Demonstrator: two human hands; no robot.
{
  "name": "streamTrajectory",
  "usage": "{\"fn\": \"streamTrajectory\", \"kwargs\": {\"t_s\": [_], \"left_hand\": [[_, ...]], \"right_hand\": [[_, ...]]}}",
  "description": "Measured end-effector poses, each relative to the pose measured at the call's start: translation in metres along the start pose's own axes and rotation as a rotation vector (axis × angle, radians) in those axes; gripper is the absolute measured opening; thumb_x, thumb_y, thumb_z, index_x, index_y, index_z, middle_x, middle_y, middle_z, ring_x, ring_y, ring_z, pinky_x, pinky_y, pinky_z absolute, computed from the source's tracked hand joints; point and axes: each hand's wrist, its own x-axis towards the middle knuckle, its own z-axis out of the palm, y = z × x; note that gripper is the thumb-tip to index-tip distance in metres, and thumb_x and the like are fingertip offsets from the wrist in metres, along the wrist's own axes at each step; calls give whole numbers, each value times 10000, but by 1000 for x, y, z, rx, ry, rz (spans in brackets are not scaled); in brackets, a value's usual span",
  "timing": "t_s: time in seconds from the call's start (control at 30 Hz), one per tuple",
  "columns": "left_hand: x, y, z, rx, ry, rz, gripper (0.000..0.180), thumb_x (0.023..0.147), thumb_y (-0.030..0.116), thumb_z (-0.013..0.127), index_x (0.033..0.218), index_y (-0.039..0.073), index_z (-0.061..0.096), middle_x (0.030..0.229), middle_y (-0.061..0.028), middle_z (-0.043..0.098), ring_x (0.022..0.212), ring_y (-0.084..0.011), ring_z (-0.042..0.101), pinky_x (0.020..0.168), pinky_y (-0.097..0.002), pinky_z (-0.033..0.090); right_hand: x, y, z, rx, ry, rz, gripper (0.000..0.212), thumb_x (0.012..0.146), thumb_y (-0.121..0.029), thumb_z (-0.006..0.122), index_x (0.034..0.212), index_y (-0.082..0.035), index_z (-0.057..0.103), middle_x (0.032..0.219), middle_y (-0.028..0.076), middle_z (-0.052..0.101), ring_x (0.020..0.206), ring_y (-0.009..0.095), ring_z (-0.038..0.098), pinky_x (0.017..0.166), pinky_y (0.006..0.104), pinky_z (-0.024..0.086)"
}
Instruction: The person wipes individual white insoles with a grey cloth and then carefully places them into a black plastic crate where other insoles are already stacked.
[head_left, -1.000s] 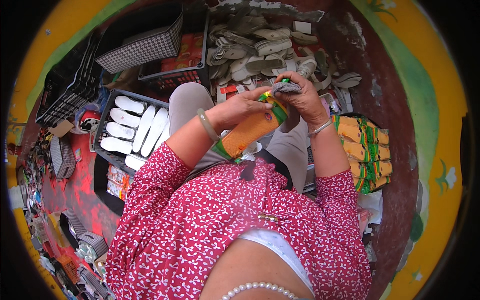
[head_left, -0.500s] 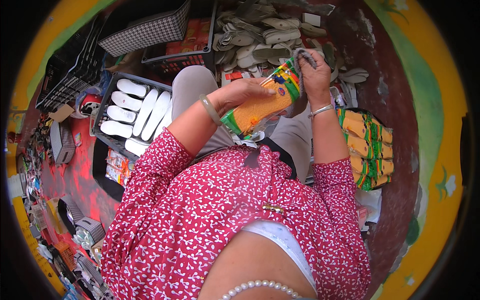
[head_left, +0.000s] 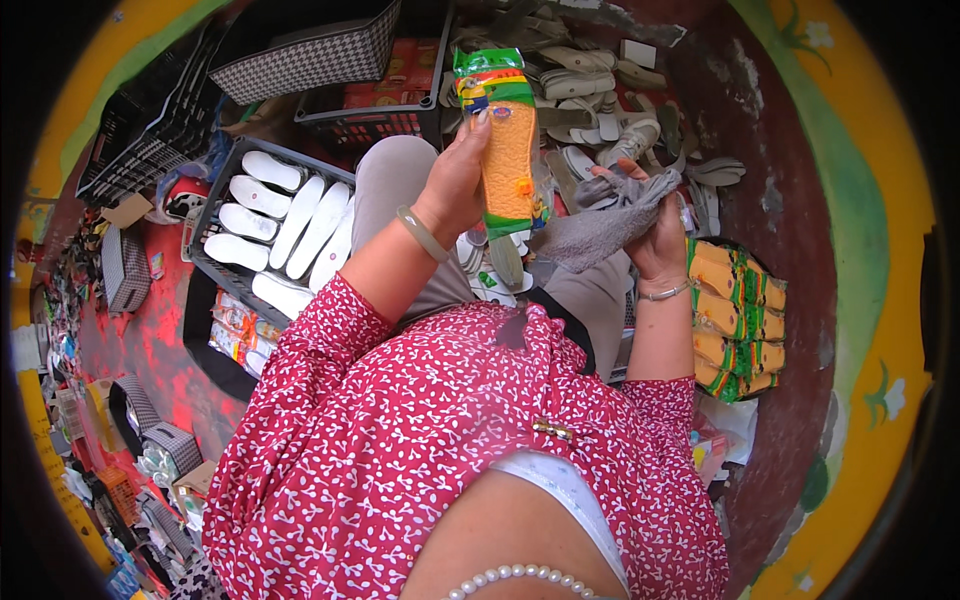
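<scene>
1. An orange, textured insole in a clear packet with green ends (head_left: 510, 150) is held upright, its front turned toward the viewer, in the left hand (head_left: 460, 175).
2. The left hand is closed on the packet's left edge, with the thumb laid across the front.
3. A crumpled grey cloth (head_left: 605, 235) is gripped in the right hand (head_left: 662, 238), whose fingers are curled around it; the cloth hangs toward the left hand.
4. Just right of the right hand, similar orange-and-green packets (head_left: 735, 320) are stacked in rows.
5. Left of the left hand, white insoles (head_left: 268, 170) are laid in a dark crate (head_left: 215, 185).
6. Beyond the right hand, pale insoles (head_left: 575, 85) are heaped.
7. Ahead and left of the left hand, a houndstooth-patterned basket (head_left: 310, 65) is seen.
</scene>
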Motion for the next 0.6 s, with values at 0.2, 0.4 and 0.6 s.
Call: {"fn": "streamTrajectory", "kwargs": {"t_s": [0.2,0.4,0.6], "left_hand": [[-4,-6,20,255,-14,219,326,957,277,401,1207,69,414,1062,-78,557,912,-166,584,779,-307,498],[-4,-24,28,309,-133,321,267,966,155,381,1192,17,421,1098,-61,541,965,-117,538,833,-248,444],[-3,-33,24,328,-145,341,278,966,159,383,1195,6,424,1122,-60,531,1001,-121,520,875,-255,423]], "right_hand": [[3,21,12,-86,-12,28,834,696,-478,697,1292,-4,359,1122,96,533,1036,198,523,890,349,426],[5,52,31,-324,-42,-13,853,700,-357,752,1321,22,306,1146,55,518,1037,138,506,864,275,423],[8,56,48,-362,45,84,399,732,-45,716,1076,27,526,943,57,614,833,120,592,750,227,476]]}}
